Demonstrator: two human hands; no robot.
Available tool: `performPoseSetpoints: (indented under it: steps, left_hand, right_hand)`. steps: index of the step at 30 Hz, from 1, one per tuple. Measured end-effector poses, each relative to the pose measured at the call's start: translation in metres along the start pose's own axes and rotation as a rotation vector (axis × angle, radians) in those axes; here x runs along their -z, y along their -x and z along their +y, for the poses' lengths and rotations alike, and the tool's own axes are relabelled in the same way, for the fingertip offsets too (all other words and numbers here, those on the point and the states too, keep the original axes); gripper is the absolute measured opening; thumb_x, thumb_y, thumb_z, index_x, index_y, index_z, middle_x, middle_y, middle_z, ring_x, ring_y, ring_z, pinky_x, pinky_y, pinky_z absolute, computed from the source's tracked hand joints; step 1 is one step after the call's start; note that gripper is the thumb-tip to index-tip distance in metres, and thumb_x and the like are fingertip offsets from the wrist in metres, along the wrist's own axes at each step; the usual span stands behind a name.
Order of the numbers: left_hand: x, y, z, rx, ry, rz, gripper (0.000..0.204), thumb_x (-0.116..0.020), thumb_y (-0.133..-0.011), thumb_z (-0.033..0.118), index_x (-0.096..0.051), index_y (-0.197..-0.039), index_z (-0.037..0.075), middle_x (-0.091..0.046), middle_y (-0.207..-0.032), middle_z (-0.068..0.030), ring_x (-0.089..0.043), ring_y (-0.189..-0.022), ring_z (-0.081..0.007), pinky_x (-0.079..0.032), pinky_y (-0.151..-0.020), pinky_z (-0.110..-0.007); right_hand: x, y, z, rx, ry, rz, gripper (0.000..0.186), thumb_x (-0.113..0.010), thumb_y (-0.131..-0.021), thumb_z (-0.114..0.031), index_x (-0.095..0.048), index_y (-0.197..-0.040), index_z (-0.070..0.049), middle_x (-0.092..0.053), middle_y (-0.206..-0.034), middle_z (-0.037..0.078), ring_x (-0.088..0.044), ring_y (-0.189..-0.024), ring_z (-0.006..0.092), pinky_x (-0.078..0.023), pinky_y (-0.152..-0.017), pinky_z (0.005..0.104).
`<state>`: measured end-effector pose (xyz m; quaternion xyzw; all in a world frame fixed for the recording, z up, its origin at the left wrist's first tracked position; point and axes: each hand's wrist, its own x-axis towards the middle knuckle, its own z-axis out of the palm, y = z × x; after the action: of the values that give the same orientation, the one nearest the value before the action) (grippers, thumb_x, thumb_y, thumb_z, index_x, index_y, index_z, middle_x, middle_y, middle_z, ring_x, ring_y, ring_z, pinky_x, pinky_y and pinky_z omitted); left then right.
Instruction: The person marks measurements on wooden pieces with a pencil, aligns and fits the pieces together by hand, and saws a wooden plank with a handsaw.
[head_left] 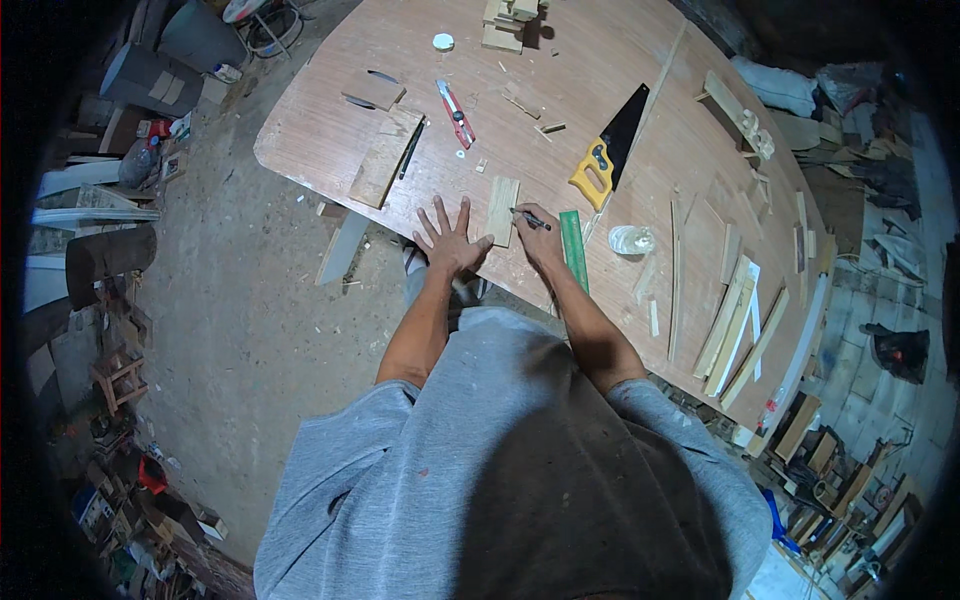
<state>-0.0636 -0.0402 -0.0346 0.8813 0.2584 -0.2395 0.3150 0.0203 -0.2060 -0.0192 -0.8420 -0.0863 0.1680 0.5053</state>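
Note:
A small flat piece of light wood (505,192) lies near the table's front edge, between my two hands. My left hand (450,240) rests flat with its fingers spread, its thumb at the wood's left edge. In my right hand (541,240) is a dark pen (533,219), its tip at the wood's right side. A green ruler (572,245) lies just right of that hand. Farther right is a hand saw (596,174) with a yellow handle and black blade. Beyond the wood, a red utility knife (457,115) lies on the tabletop.
The wooden table (560,85) has a rounded left end. On its left lie a wooden board (386,160) and a dark slim stick (411,148). A clear jar (631,240) stands right of the ruler. Wood strips (727,325) lie at right; stacked wood blocks (503,38) stand at the far side.

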Motion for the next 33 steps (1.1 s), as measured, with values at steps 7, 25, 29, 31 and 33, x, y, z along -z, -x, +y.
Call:
performPoseSetpoints:
  steps: [7,25,29,31,33]
  left_hand:
    - [-0.001,-0.002,0.0,0.004,-0.019,0.009,0.105,-0.057,-0.069,0.078,-0.006,-0.153,0.04,0.022,-0.158,-0.0129,0.028,-0.139,-0.0459,0.007,-0.104,-0.073]
    - [0.009,0.006,0.009,0.035,-0.033,-0.036,0.101,-0.058,-0.074,0.071,-0.002,-0.152,0.041,0.023,-0.157,-0.0121,0.026,-0.14,-0.0441,0.007,-0.107,-0.07]
    - [0.0,0.001,-0.003,0.005,-0.019,0.008,0.102,-0.055,-0.072,0.077,-0.004,-0.152,0.041,0.023,-0.157,-0.0135,0.029,-0.139,-0.0455,0.008,-0.103,-0.073]
    - [0.0,0.0,0.0,-0.001,-0.015,0.006,0.102,-0.056,-0.072,0.077,-0.005,-0.152,0.041,0.023,-0.157,-0.0134,0.028,-0.139,-0.0456,0.008,-0.103,-0.073]
    - [0.0,-0.001,0.001,-0.002,-0.009,0.005,0.102,-0.056,-0.072,0.077,-0.005,-0.152,0.041,0.023,-0.157,-0.0134,0.028,-0.139,-0.0456,0.007,-0.103,-0.073]
  right_hand:
    - [0.0,-0.002,-0.001,0.049,0.054,-0.021,0.018,-0.064,-0.084,-0.014,-0.069,-0.097,-0.003,-0.068,-0.078,0.012,-0.062,-0.069,0.0162,-0.05,-0.067,0.0308]
    - [0.0,0.016,-0.006,0.052,0.075,-0.089,0.02,-0.064,-0.083,-0.016,-0.07,-0.097,-0.004,-0.069,-0.082,0.017,-0.067,-0.072,0.0261,-0.052,-0.069,0.0347]
    - [-0.01,0.013,-0.014,0.082,0.083,-0.126,0.019,-0.064,-0.084,-0.017,-0.07,-0.097,-0.004,-0.07,-0.084,0.016,-0.068,-0.075,0.0262,-0.052,-0.071,0.0346]
    - [-0.012,0.011,-0.007,0.139,0.095,-0.119,0.02,-0.064,-0.085,-0.017,-0.07,-0.098,-0.004,-0.07,-0.087,0.017,-0.069,-0.078,0.027,-0.053,-0.072,0.0349]
    - [-0.012,0.009,-0.003,0.122,0.095,-0.125,0.02,-0.064,-0.085,-0.017,-0.07,-0.098,-0.004,-0.07,-0.087,0.017,-0.069,-0.079,0.0273,-0.053,-0.072,0.0351]
